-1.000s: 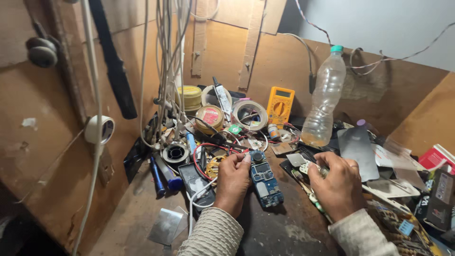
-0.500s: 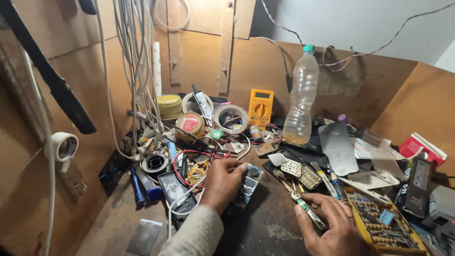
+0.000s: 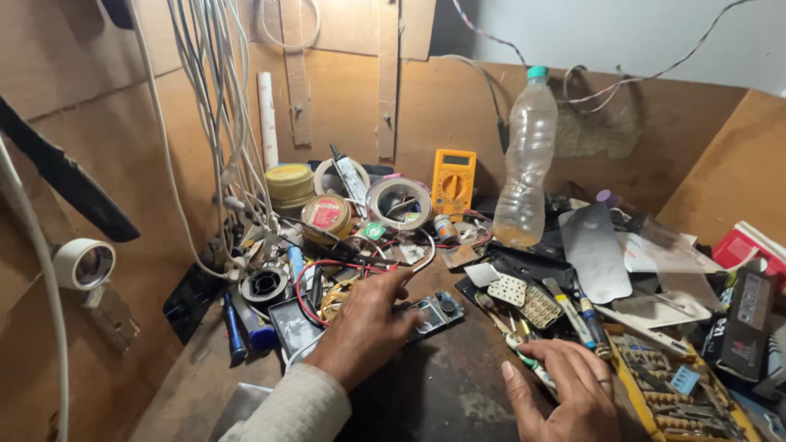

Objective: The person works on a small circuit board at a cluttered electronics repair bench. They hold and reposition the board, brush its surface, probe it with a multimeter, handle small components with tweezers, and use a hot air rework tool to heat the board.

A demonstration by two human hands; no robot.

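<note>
Small blue circuit board with a round knob (image 3: 431,312) lies flat on the dark desk (image 3: 442,385), centre-near, under the fingertips of the left hand (image 3: 366,327), which presses it down with fingers spread, not closed round it. Over the last second the board has gone from sitting upright between both hands to lying angled right. The right hand (image 3: 565,389) has pulled off it and come near-right, loosely curled on a thin green-handled tool (image 3: 528,363). So the work has shifted from two-handed handling to steadying with one hand, tool in the other. Just right: white keypad pieces (image 3: 524,299). Farther: yellow multimeter (image 3: 453,178), clear plastic bottle (image 3: 526,160), tape rolls (image 3: 399,202).
</note>
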